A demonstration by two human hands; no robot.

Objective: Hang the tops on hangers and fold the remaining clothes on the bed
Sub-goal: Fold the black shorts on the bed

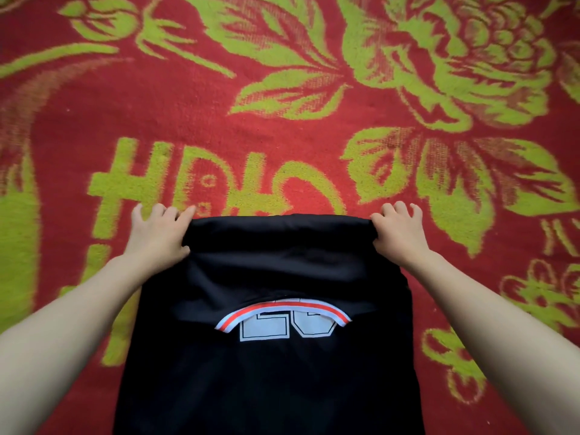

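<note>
A black jersey (276, 372) lies on the bed in the lower middle of the view. A white and red striped neckline and white block numbers show near its centre. Its far part is doubled back, leaving a folded edge at the top. My left hand (158, 235) pinches the left end of that folded edge. My right hand (400, 232) pinches the right end, with the other fingers spread on the blanket. Both forearms reach in from the bottom corners.
A red blanket with large green flowers and lettering (282, 120) covers the whole bed surface around the jersey. No hangers or other clothes are in view.
</note>
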